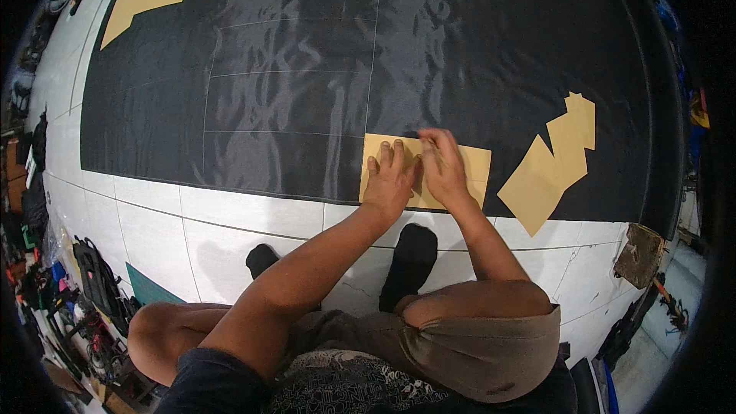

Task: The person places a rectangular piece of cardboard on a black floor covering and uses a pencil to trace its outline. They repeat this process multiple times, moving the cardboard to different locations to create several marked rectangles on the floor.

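Note:
A black sheet of smooth, slightly shiny material [291, 153] is spread over the floor in front of me, with thin pale lines marking out rectangles on it. At its near edge lies a rectangular yellow card piece [474, 176]. My left hand [391, 180] presses flat on the left part of this card, fingers spread. Beside it, my right hand [445, 165] rests over the middle of the card, its fingers bent together at the far edge. Motion blurs those fingertips, and whatever they may pinch cannot be made out.
To the right, several overlapping yellow card pieces [537, 180] lie on the sheet's near edge. More yellow pieces [142, 0] sit at the far left corner. A rolled black edge [659, 107] runs along the right. White floor tiles [222, 215] border the sheet; clutter [84, 314] fills the lower left.

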Motion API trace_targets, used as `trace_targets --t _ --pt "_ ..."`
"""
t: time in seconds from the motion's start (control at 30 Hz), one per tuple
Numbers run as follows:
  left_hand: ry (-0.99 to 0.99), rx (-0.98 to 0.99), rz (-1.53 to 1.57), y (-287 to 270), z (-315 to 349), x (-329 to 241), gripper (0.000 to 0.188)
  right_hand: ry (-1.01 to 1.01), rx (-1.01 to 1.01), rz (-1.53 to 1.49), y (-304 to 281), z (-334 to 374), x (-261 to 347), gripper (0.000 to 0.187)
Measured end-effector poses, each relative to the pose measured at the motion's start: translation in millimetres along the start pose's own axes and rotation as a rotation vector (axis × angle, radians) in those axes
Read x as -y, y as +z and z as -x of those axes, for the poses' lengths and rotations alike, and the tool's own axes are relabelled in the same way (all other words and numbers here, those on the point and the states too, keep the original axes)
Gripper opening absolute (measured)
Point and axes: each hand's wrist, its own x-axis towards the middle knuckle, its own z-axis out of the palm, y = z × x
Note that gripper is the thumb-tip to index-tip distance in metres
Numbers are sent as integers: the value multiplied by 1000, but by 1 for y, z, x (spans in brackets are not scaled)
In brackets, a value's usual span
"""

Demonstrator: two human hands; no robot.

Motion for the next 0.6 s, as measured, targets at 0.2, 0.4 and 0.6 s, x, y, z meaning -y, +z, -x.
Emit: trace_targets --t 0.2,0.4,0.6 --pt "13 -40 -45 15 0 3 67 56 370 -7 28 -47 20 28" --pt "43 -43 -103 22 4 5 62 99 375 -54 42 -48 12 27" --pt "36 -18 -70 23 4 4 59 12 372 3 43 -46 12 27"
